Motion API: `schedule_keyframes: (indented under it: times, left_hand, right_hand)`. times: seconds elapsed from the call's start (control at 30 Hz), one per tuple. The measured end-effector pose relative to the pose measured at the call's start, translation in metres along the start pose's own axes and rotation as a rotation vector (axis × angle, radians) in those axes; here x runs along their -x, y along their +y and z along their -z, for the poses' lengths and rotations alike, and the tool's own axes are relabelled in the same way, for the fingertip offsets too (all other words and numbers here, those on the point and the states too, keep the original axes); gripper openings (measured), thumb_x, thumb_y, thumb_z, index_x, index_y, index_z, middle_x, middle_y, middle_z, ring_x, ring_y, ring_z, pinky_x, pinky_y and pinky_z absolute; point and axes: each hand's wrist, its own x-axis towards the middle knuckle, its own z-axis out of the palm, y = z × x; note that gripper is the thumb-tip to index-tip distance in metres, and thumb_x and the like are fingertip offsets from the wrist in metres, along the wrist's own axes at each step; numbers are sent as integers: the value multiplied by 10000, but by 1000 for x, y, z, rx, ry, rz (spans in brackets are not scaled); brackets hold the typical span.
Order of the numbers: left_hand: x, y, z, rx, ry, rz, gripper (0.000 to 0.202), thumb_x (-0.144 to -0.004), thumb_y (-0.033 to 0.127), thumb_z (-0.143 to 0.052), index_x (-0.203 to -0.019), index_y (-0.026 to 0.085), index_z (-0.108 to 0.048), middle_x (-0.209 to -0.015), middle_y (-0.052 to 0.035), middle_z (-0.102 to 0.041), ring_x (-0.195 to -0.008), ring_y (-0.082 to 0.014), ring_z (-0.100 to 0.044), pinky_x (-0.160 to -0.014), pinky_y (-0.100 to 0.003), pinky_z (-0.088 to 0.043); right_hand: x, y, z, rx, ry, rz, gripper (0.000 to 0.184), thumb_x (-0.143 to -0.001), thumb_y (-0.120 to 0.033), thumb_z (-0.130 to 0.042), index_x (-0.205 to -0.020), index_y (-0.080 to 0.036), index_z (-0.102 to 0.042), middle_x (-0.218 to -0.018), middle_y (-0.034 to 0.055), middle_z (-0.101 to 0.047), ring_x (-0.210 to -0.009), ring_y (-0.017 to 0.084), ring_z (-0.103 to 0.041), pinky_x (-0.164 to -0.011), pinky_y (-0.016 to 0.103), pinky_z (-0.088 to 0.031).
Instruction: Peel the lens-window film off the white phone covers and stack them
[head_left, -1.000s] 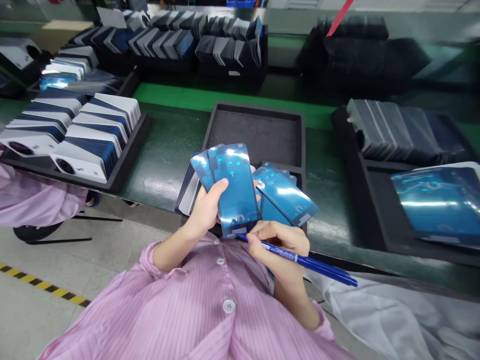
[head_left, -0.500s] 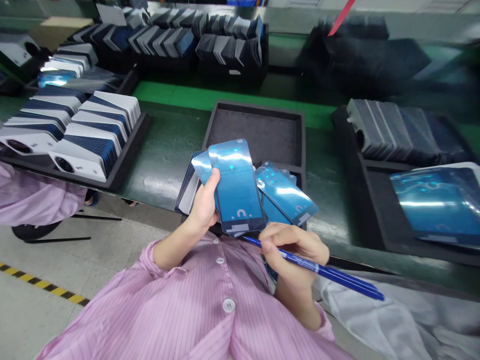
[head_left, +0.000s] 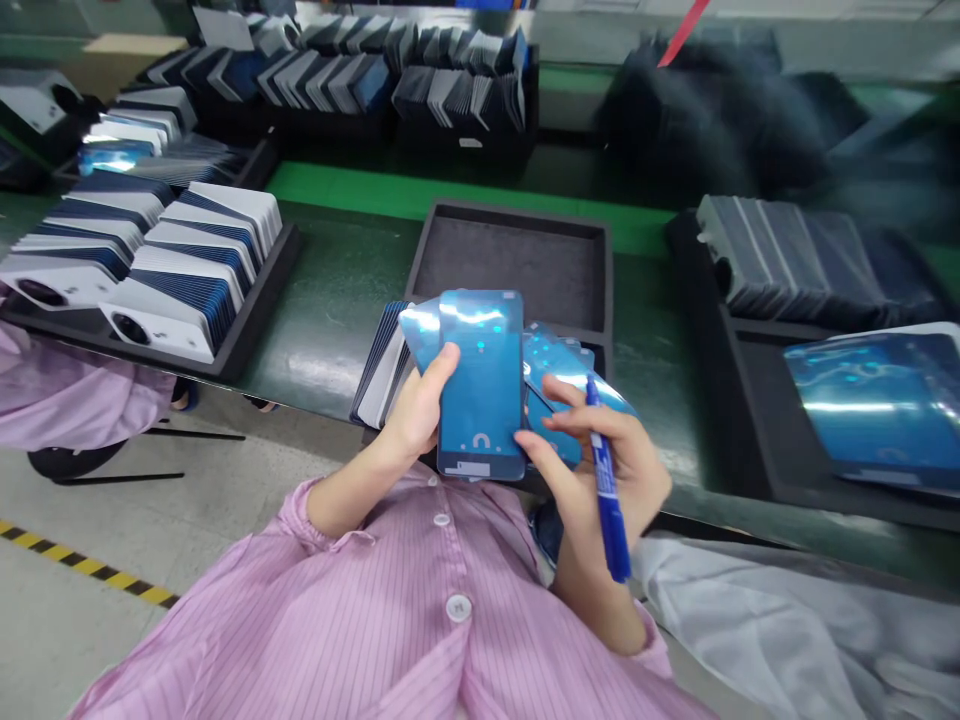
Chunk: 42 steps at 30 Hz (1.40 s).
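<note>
My left hand (head_left: 420,405) grips a small stack of phone-sized glass panels (head_left: 481,390), its thumb on the left edge of the glossy blue top one. Another panel fans out to the left beneath it. In my right hand (head_left: 607,460) a blue marker pen (head_left: 609,500) is held between the fingers, tip pointing up and away. My right thumb is at the lower right edge of the top panel. More blue panels (head_left: 559,355) lie loosely behind my right hand. To the left of my left hand stands a row of panels (head_left: 382,365) on edge, partly hidden.
A black tray (head_left: 514,260) sits beyond my hands. Trays of upright panels (head_left: 202,265) fill the left side. At right, another tray (head_left: 772,430) holds wrapped panels and loose blue ones. More filled trays (head_left: 465,95) stand at the back.
The held panels have turned upright and shifted slightly right. My right hand has swung the marker from pointing at the panels' lower edge to pointing upward, and its thumb has come to the panel edge.
</note>
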Motion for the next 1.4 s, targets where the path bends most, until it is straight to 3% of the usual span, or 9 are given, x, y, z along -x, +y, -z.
schedule_keyframes:
  times: [0.17,0.23,0.3,0.37,0.5,0.7,1.17,1.27,1.4]
  left_hand:
    - [6,3,-1,-170,-195,-6,607,-611,406,-875,-1127,151,-682,-1036,-123,-763,-1148,-379,-664,-1001,-504,-530]
    - [7,5,-3,-110,-194,28,565,-654,423,-828,-1136,163,-687,-993,-116,-770,-1126,-380,-676,-977,-515,-542]
    - [7,8,-5,-46,-190,50,543,-706,479,-765,-1151,175,-694,-952,-107,-776,-1106,-384,-687,-957,-526,-551]
    - [6,9,-6,-31,-161,9,535,-732,515,-729,-1143,174,-709,-929,-100,-780,-1092,-381,-695,-955,-518,-555]
    - [7,10,-7,-55,-136,-28,528,-738,509,-724,-1136,162,-723,-976,-101,-782,-1112,-369,-690,-982,-487,-548]
    - [9,10,-6,-54,-161,-25,472,-754,487,-706,-1094,159,-726,-993,-109,-780,-1137,-375,-679,-1001,-506,-537]
    - [11,11,-6,-32,-152,-11,491,-739,481,-708,-1110,160,-712,-977,-114,-779,-1105,-378,-693,-979,-512,-549]
    - [11,11,-6,-32,-147,-10,553,-710,487,-737,-1156,162,-699,-983,-112,-779,-1086,-371,-701,-971,-498,-553]
    - [12,13,-6,-14,-143,28,612,-669,499,-783,-1163,150,-692,-947,-112,-781,-1030,-362,-720,-935,-488,-570]
  right_hand:
    - [-15,3,-15,-59,86,-25,256,-774,-304,-845,-936,-223,-663,-1140,62,-722,-1001,244,-712,-713,329,-570]
    - [-15,2,-12,-88,179,46,208,-885,-426,-737,-953,-231,-709,-1010,54,-727,-943,224,-703,-693,326,-535]
    - [-11,-1,-6,-149,198,166,363,-968,-536,-579,-884,-230,-755,-789,47,-682,-753,193,-660,-591,317,-473]
    - [-6,-6,1,-223,43,201,427,-987,-537,-535,-817,-224,-770,-634,35,-609,-594,173,-582,-514,313,-431]
    - [2,-11,5,-328,-320,32,58,-912,-241,-676,-880,-218,-720,-642,0,-638,-543,146,-591,-488,270,-464]
    - [2,-9,-1,-299,-363,123,296,-772,-34,-755,-667,-199,-532,-600,-53,-595,-482,100,-552,-507,250,-447]
    - [4,-14,-1,-221,-407,155,301,-795,-42,-735,-656,-212,-529,-590,-48,-578,-477,108,-528,-491,272,-414]
    - [2,-11,3,-406,-313,83,234,-817,-186,-785,-700,-206,-583,-551,-53,-553,-439,104,-496,-458,258,-394]
    - [-15,5,31,-497,111,33,315,-789,-324,-831,-725,-198,-550,-478,-100,-430,-349,65,-324,-378,213,-265]
